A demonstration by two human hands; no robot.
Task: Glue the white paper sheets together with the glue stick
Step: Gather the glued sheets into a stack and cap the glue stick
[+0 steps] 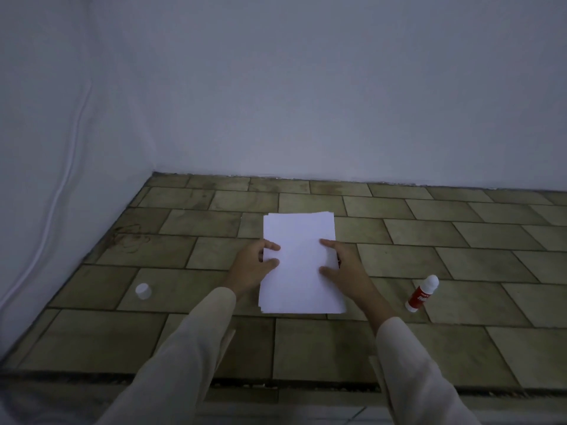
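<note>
While dim light blurs sheet edges, left hand (250,265) and right hand (343,268) press white paper sheets (299,262), fingers spread.

long cream sleeves (196,342) — bare hands (250,265)

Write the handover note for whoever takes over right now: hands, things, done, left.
Left hand: open, fingers on the left edge of the paper sheets.
Right hand: open, flat on their right edge.
The sheets lie stacked on the tiled surface, edges slightly uneven.
Glue stick: uncapped, lying right of the stack. Cap: apart, on the left.
Done: stick opened, sheets stacked. Whether glue is already on cannot be told.
Left: check the bond, press down, recap.
</note>
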